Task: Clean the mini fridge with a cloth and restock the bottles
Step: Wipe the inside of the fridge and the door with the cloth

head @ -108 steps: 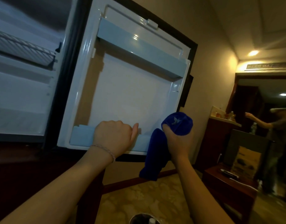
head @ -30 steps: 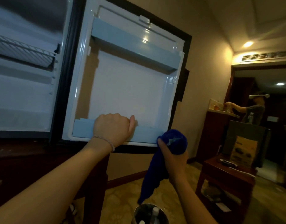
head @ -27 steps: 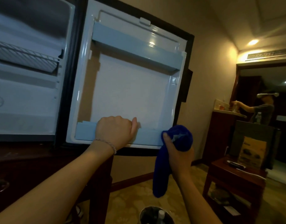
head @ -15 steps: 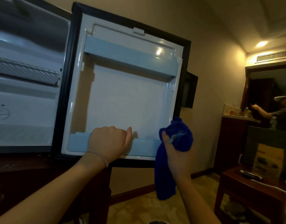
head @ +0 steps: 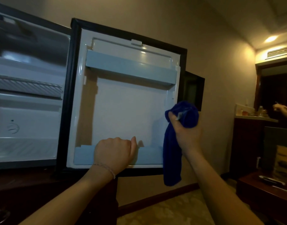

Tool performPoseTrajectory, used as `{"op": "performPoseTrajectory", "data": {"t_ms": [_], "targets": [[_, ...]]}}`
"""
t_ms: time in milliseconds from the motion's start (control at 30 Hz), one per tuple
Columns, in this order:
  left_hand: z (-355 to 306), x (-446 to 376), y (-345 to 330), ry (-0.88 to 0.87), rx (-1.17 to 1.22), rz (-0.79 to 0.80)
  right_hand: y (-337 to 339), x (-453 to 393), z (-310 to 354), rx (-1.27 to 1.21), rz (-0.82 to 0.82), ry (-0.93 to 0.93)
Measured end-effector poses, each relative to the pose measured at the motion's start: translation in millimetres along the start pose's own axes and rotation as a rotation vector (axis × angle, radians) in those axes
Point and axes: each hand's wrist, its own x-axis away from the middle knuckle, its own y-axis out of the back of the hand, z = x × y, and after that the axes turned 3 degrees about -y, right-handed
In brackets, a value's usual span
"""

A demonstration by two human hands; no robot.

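Note:
The mini fridge stands open, its white door [head: 128, 109] swung out to face me and its empty interior [head: 27, 101] at the left with a wire shelf. My left hand [head: 114, 153] grips the lower door shelf [head: 149, 155] at its middle. My right hand [head: 186, 133] is closed around a dark blue cloth [head: 172, 161], held just off the door's right edge, with the cloth's tail hanging down. The upper door shelf [head: 131, 67] is empty. No bottles are in view.
The fridge sits in a dark wooden cabinet [head: 26, 197]. A low wooden table [head: 266, 192] with a cardboard box stands at the right. Another person's hand [head: 284, 109] reaches over a counter at the far right. Patterned carpet lies below.
My view has tilted up, so the bucket with bottles on the floor has dropped out of sight. My right hand has lifted the cloth higher beside the door's right edge. My left hand keeps its grip.

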Motion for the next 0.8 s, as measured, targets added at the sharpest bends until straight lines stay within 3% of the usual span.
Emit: {"op": "performPoseTrajectory", "data": {"t_ms": [100,300,400,633,700,800], "targets": [[4,0,-4,-0.039,-0.006,-0.006,-7,-9,-2,0.011,-0.006,0.002],[2,-1,-10,-0.062,-0.015,0.003,13,35,-55,0.051,0.007,-0.296],[-1,-1,-8,-0.049,-0.003,-0.023,17,48,-56,0.091,0.032,-0.325],[6,-4,-8,-0.044,0.078,-0.021,-5,-17,4,0.085,0.069,-0.309],[6,-5,-3,-0.052,0.160,0.024,-15,-37,31,0.059,0.066,-0.340],[9,-10,7,-0.048,0.247,0.183,-25,-59,64,0.116,-0.026,-0.240]]}}
